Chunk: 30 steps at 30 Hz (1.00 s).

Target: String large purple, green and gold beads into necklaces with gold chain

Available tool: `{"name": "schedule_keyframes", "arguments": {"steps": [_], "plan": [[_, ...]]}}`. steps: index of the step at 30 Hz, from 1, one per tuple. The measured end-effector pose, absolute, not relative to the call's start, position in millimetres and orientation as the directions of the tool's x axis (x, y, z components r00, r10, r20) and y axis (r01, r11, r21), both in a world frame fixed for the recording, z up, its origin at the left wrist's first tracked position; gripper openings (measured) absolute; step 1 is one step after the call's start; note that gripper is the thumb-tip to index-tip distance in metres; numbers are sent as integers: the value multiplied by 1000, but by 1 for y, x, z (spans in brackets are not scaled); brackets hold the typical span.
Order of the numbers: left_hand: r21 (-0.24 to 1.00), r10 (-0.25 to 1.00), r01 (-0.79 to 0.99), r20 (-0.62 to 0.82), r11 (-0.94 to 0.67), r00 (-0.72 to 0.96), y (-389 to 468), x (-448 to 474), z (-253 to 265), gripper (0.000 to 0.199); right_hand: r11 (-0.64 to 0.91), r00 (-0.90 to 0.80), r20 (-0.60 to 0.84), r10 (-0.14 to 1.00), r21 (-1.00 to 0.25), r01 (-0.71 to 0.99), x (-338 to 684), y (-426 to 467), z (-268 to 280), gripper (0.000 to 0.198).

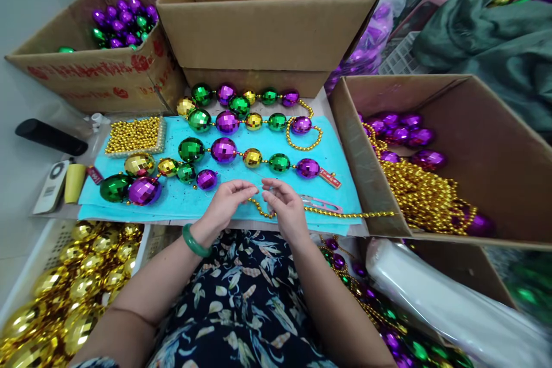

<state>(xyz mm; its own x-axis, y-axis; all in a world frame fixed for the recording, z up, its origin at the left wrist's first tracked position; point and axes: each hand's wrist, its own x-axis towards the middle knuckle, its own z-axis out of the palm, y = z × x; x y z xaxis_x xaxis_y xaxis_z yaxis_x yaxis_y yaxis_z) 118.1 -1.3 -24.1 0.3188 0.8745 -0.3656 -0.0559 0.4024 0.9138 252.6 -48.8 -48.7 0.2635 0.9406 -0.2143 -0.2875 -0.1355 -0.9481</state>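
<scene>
My left hand, with a green bangle at the wrist, pinches finger and thumb at the end of a gold bead chain. My right hand faces it fingertip to fingertip, also pinched; what it grips is too small to make out. The chain passes beneath my right hand and runs right toward a box. Beyond my hands lies a string of large faceted beads in green, purple and gold, with a red tag at its right end. Pink-handled snips lie right of my right hand.
A blue cloth covers the table. A tray of small gold beads sits left. Cardboard boxes stand behind, left and right. Gold beads fill a crate at lower left; a plastic-wrapped roll is lower right.
</scene>
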Motion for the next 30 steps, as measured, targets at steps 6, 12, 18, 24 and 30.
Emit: {"name": "schedule_keyframes", "arguments": {"steps": [6,12,18,24,30], "plan": [[887,771,8,-407,462,491,3,112,-17,21,-77,93,-98,991,-975,-208,263,-40,-37,8],[844,741,15,-478,535,472,5,111,-19,23,52,237,36,971,-997,-63,265,-36,-31,8],[866,778,55,-473,498,412,7,111,-26,21,77,303,48,952,-994,-84,268,-38,-32,8],[900,810,13,-399,436,430,6,112,-25,14,50,403,22,915,-997,-58,271,-36,-40,9],[784,828,-322,-396,530,398,5,115,-26,14,184,312,329,891,-891,416,260,-40,-59,13]]}}
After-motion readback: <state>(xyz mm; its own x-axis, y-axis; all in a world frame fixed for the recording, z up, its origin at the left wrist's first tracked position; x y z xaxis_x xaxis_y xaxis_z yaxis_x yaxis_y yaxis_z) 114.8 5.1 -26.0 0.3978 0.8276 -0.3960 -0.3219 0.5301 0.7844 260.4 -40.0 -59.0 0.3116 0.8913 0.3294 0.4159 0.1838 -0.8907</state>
